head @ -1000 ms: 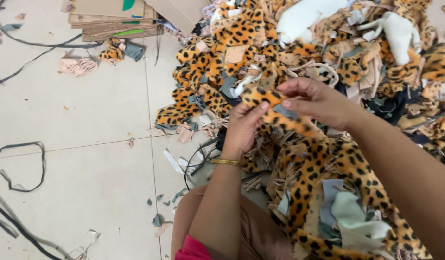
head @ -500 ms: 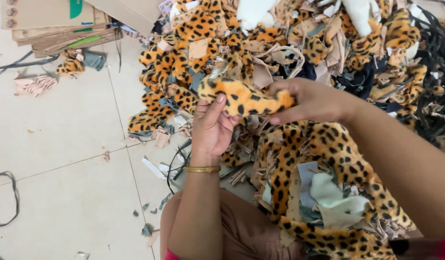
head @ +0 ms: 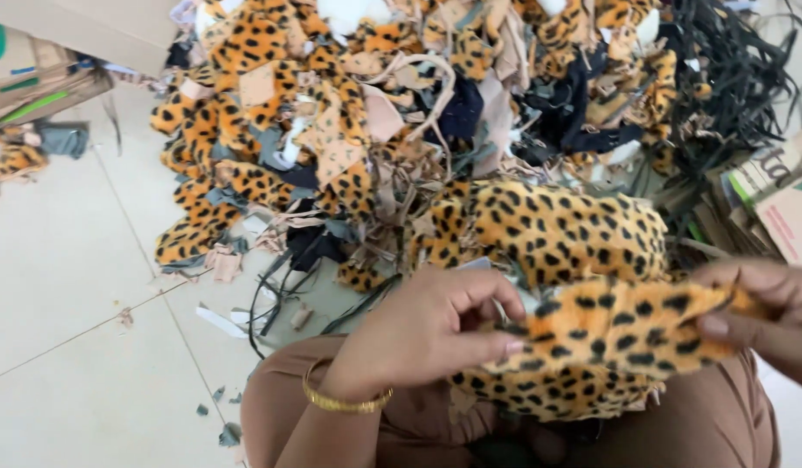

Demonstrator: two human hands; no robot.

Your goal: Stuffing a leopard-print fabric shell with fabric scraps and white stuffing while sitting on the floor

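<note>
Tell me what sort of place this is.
Probably a small sewing or toy-making workshop floor: a heap of leopard-print fabric scraps, flattened cardboard boxes on the tiled floor, and hands stretching a leopard-print piece.

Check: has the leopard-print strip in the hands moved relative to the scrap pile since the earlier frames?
Yes. The leopard-print strip was held up over the scrap pile; now it sits nearer the person's lap, below the pile, stretched between left hand and right hand.
</note>
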